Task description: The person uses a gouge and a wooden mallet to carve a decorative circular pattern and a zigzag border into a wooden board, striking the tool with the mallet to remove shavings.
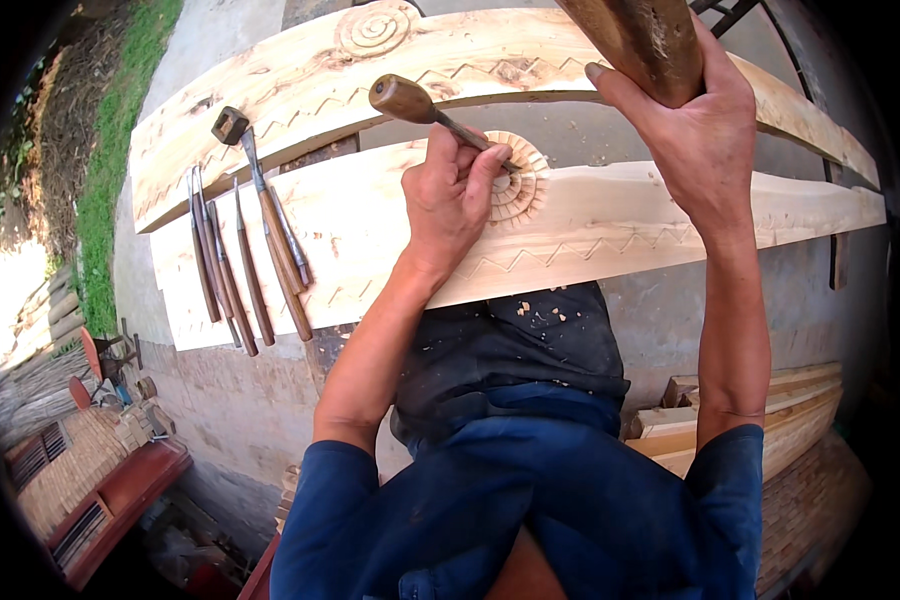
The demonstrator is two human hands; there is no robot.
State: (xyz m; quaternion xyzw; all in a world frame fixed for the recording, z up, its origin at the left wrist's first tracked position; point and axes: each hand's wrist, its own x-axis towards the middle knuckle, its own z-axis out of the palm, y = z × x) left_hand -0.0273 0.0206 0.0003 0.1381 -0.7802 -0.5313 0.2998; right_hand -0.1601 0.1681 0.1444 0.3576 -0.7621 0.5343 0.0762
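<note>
My left hand (448,195) is closed around the shaft of a wood-handled chisel (402,99). The chisel leans, its handle up to the left and its tip at a round carved rosette (518,203) in the pale near plank (345,235). Up at the right, my right hand (698,130) grips a thick brown wooden mallet (650,45), raised above the planks and apart from the chisel. The mallet's upper end runs out of view. A zigzag line is cut along the near plank's front edge.
Several chisels (250,265) and a hammer (232,127) lie on the near plank's left end. Behind it, a far plank (270,80) bears a carved spiral (373,30) and zigzag. Stacked boards (770,410) sit at lower right. A reddish-brown wooden piece (130,500) stands lower left, grass (120,120) beyond.
</note>
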